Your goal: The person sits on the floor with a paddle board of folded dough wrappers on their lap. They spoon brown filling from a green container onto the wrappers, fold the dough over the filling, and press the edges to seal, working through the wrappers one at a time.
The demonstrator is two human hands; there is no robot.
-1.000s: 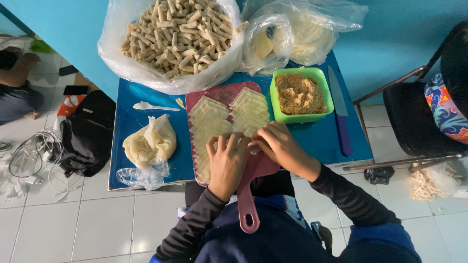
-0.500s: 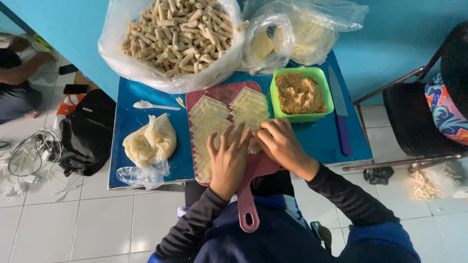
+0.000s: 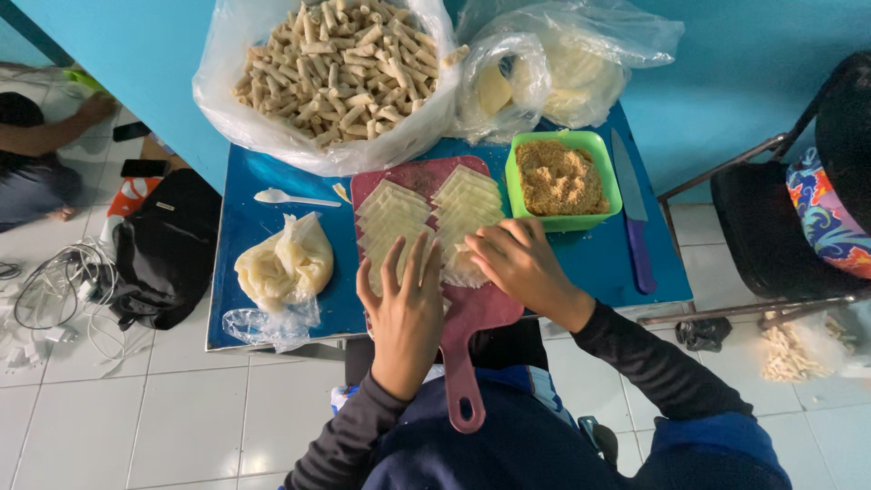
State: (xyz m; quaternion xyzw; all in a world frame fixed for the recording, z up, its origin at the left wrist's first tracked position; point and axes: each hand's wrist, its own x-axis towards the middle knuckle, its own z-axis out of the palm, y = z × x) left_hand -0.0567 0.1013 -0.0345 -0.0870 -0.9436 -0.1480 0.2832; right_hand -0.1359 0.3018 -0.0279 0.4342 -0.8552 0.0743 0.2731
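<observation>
Left hand (image 3: 406, 304) flat, fingers spread, on wrappers (image 3: 392, 225) on red board (image 3: 472, 313). Right hand (image 3: 517, 263) pinches folded wrapper (image 3: 464, 265) beside it. Green bowl (image 3: 560, 179) just far right.

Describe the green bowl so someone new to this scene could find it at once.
On the blue table, look just right of the red cutting board where both hands work. The green bowl is square-cornered, bright green, filled with brown crumbly filling, unlike the clear plastic bags behind it.

clear bag of rolls (image 3: 336, 73) at the table's back, clear wrapper bag (image 3: 562, 68) right of it.
</observation>
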